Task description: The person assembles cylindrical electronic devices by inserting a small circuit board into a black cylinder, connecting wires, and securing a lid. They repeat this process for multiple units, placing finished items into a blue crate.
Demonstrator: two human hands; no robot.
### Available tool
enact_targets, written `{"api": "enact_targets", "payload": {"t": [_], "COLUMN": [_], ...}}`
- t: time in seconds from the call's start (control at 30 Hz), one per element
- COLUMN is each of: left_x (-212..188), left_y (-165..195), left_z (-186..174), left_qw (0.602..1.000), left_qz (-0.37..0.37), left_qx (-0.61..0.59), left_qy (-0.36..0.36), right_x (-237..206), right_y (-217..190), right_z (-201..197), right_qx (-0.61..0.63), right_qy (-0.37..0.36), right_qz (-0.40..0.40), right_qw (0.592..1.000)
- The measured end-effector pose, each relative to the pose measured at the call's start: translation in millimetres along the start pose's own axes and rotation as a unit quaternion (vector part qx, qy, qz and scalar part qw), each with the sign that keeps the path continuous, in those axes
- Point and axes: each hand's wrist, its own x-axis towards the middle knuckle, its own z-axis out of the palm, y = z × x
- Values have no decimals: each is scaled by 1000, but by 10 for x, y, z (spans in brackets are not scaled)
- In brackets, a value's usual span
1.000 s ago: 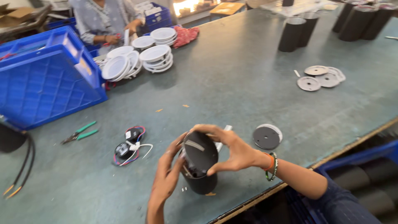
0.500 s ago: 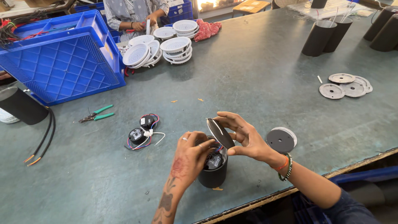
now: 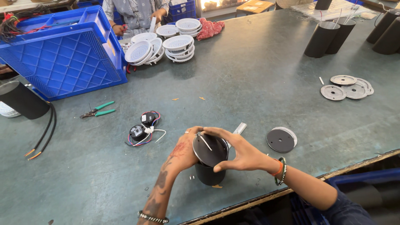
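My left hand [image 3: 180, 152] is cupped against the left edge of the round black metal disc [image 3: 210, 149], fingers curled on its rim. The disc sits tilted over the mouth of the black cylindrical housing [image 3: 209, 174], which stands near the front edge of the grey-green worktable [image 3: 258, 79]. My right hand [image 3: 243, 154] is spread over the disc's right side, thumb under, fingers on top.

Risk 1: the 2 white wires [image 3: 205, 141] crossing the disc face may get pinched between disc and housing if I press down unevenly. Risk 2: the housing is not steadied and could tip.

Against the frame 0.5 s ago, the disc lies flatter and lower over the housing.
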Motion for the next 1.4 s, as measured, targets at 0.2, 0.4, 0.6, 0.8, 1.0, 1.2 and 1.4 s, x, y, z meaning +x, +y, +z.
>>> {"api": "enact_targets", "payload": {"t": [0.2, 0.4, 0.6, 0.8, 1.0, 1.2, 1.4], "left_x": [-378, -506, -332, -158, -313, -550, -659], "left_y": [-150, -113, 80, 95, 160, 313, 346], "left_z": [-177, -361, -430, -560, -714, -1037, -1085], "left_qw": [981, 936, 986, 988, 964, 941, 909], "left_qz": [131, 46, 80, 130, 219, 203, 224], "left_qx": [-139, -318, -69, -20, 50, 76, 125], "left_qy": [13, 141, 133, 82, 140, 258, 330], "right_x": [61, 52, 76, 122, 284, 479, 576], "right_y": [-49, -28, -34, -74, -187, -312, -404], "right_z": [13, 17, 17, -19, -231, -360, -361], "right_qx": [-63, -81, -89, -96, -191, -220, -266], "right_qy": [9, 10, 5, -26, -113, -210, -232], "right_qz": [-8, -14, -21, 16, -64, 15, 21], "right_qw": [998, 997, 996, 995, 973, 952, 935]}}
